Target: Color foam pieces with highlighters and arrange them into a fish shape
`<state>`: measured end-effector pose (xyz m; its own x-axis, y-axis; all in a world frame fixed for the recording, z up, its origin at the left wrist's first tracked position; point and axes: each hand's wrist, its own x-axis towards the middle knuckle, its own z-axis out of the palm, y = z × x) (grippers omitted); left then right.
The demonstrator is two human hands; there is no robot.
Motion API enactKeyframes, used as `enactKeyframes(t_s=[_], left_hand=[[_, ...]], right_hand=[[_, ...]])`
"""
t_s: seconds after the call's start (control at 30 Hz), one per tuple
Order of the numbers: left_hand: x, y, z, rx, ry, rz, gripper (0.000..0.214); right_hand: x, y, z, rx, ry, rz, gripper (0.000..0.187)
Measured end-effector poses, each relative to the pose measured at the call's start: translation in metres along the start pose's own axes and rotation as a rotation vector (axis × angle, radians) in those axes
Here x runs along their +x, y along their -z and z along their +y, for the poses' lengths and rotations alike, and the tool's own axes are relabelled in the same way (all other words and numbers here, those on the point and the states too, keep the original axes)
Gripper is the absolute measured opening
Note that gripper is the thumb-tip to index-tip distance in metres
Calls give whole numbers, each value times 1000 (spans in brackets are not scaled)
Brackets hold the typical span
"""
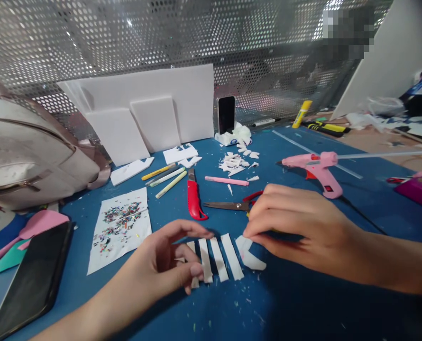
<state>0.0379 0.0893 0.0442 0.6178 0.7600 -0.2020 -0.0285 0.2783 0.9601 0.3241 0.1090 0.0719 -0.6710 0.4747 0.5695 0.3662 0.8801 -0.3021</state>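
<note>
Several white foam strips (218, 258) lie side by side on the blue table (289, 303), just in front of me. My left hand (164, 265) rests at their left end, its fingers curled and its thumb on the leftmost strip. My right hand (296, 227) comes in from the right with its fingertips pinched on a curved white foam piece (249, 255) lying next to the strips. Red-handled scissors (232, 204) lie just behind the hands.
A pink glue gun (317, 169), a red utility knife (194, 199), pens (166, 179), foam scraps (236, 161) and a paper with glitter (120, 227) lie about. White foam sheets (154, 118) and a phone (226, 114) lean on the mesh wall. A bag (29, 151) and a tablet (33, 279) sit at left.
</note>
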Motion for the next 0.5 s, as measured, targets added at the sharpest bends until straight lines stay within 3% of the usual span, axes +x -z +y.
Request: enactKeyframes(t_s=[0.13,0.23,0.33,0.5], left_hand=[[8,-17,5,-215,50,-201,60],[7,-18,10,-249,267,-298,40],[2,-7,11,-116,310,-190,22],[-9,15,3,93,119,76,23]], right_hand=[[8,-5,-3,-49,70,9,9],[9,-5,-3,-82,86,11,9],[0,-3,-1,-51,67,0,7],[-17,-6,7,90,-27,-22,7]])
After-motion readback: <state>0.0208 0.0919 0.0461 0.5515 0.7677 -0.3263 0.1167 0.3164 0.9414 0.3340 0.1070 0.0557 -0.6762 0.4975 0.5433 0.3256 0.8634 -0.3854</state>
